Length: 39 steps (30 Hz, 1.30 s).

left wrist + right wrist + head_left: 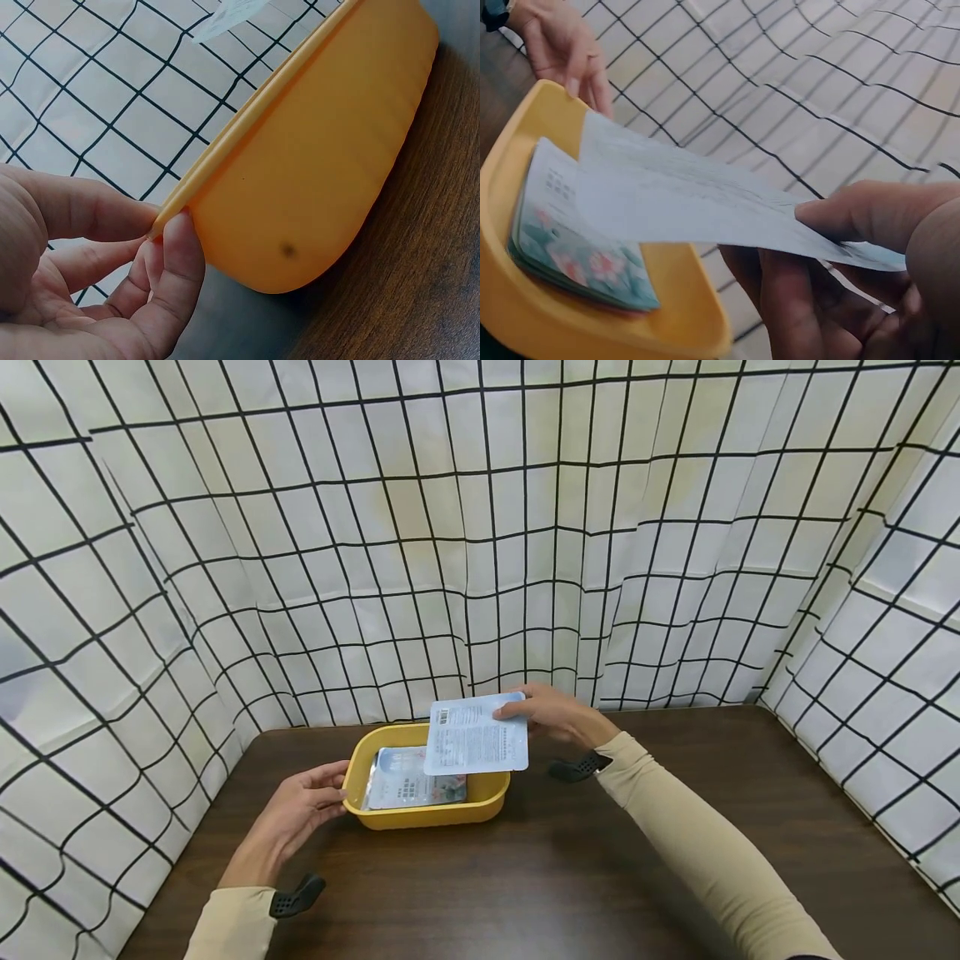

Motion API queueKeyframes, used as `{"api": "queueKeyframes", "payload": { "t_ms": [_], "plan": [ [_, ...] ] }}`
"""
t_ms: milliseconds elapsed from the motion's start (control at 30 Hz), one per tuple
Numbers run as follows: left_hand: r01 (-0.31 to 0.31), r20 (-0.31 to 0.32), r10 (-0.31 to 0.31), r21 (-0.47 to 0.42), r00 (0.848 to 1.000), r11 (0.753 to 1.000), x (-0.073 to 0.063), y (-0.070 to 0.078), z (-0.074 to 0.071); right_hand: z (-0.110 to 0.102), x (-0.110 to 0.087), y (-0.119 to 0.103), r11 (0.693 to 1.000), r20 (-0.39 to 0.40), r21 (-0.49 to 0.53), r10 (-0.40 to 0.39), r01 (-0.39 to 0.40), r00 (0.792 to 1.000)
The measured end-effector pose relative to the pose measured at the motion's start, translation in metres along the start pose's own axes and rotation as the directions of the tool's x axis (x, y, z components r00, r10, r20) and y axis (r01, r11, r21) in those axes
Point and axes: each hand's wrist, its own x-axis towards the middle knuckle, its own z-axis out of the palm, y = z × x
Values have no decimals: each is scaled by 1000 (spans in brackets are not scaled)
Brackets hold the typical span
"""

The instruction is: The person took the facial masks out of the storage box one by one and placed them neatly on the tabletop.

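Observation:
My right hand [558, 714] pinches a pale blue printed sachet [476, 735] by its right edge, thumb on top and fingers beneath. The sachet hovers tilted over the right part of a yellow plastic basket [442, 817]. Inside the basket lies a small stack of similar sachets [408, 781], the top one printed with pink flowers, as the right wrist view shows [592, 262]. At the basket's left end, my left hand [303, 802] pinches the rim between thumb and fingers [184, 247]. The held sachet hides part of the basket's far rim.
The basket stands on a dark brown wooden table [525, 885] toward its back edge. White cloth with a black grid [510, 552] hangs behind the table and along both sides. Each wrist wears a black band [296, 897].

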Motion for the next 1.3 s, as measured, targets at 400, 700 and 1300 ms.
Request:
{"api": "queueKeyframes", "payload": {
  "t_ms": [400,700,1300],
  "plan": [
    [13,0,-13,-3,1000,1000,-1,0,0,-43,-28,9,997,-49,80,-2,6,999],
    [21,-7,-21,-10,1000,1000,-1,0,2,-72,-43,29,997,-93,76,-4,11,996],
    [15,-9,-15,-14,1000,1000,-2,1,2,-99,-57,72,999,-149,21,42,-40,988]
  ]
}}
